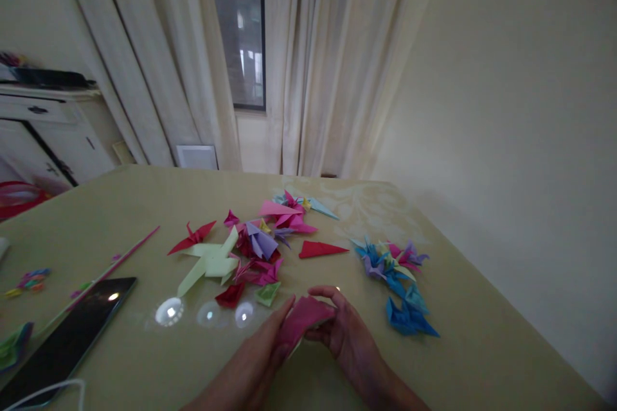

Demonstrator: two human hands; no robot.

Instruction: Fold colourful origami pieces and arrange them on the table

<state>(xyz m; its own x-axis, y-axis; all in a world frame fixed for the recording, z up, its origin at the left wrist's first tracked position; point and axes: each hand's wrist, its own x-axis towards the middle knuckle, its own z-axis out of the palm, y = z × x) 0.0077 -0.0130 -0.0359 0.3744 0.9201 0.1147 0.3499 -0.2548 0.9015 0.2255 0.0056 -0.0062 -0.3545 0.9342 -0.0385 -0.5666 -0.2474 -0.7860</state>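
Observation:
A folded sheet of pink origami paper point(304, 320) is held above the near part of the table, between both hands. My left hand point(270, 340) grips its left side, thumb and fingers closed on it. My right hand point(340, 327) curls its fingers around the right end of the same paper. Just beyond the hands lie a small green folded piece point(268, 294) and a dark red one point(231, 295). A flat red paper triangle point(322, 249) rests farther back.
A heap of folded paper pieces point(260, 241) spreads across the middle, beside a pale green pinwheel shape point(212, 261). Blue paper cranes point(409, 314) sit to the right. At left lie a black tablet point(72, 334) with a white cable and a thin pink stick point(125, 257).

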